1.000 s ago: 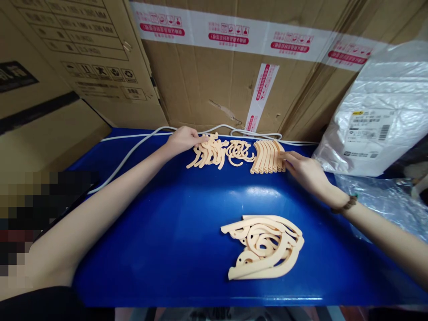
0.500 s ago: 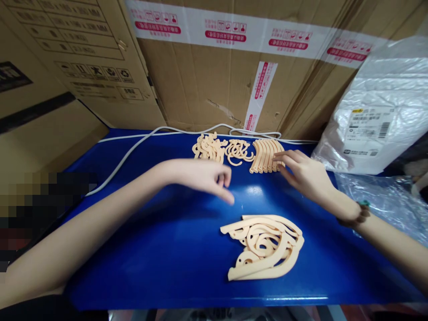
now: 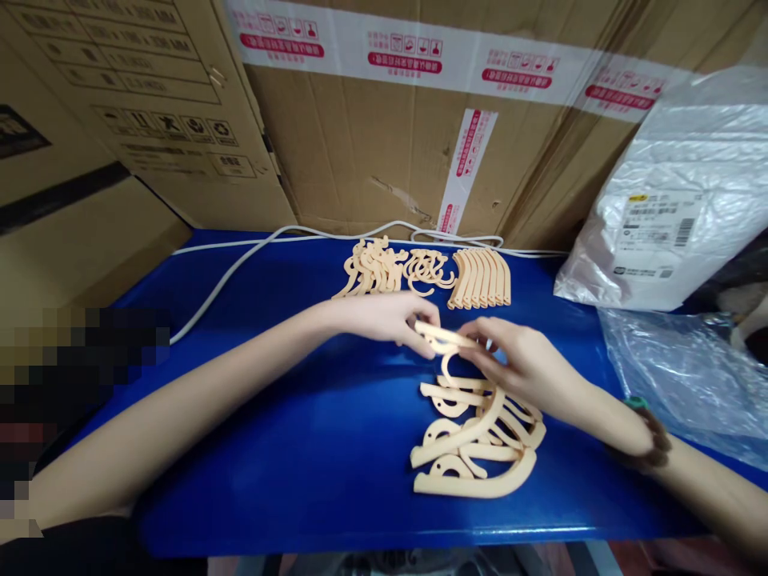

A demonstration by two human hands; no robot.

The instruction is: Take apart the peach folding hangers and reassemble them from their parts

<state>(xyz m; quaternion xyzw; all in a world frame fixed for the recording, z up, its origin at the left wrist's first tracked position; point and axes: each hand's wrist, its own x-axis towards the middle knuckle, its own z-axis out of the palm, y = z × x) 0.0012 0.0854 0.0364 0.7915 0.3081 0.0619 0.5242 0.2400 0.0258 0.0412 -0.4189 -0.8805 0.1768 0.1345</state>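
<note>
Peach-coloured, the curved strip (image 3: 441,336) is pinched between left hand (image 3: 384,316) and right hand (image 3: 516,364), seemingly just above the nested pieces (image 3: 474,486) below the right hand. Better to draw it out gently and level, so neighbours do not snag; sorted rows (image 3: 483,280) lie beyond.

At the centre of the frame, the left hand (image 3: 387,316) and right hand (image 3: 522,364) pinch opposite ends of a curved peach strip (image 3: 442,338), lifted above a loose pile of peach cutouts (image 3: 474,444) on the blue table (image 3: 288,448). Three sorted rows (image 3: 423,276) lie near the cardboard boxes (image 3: 372,144) at the top.
</note>
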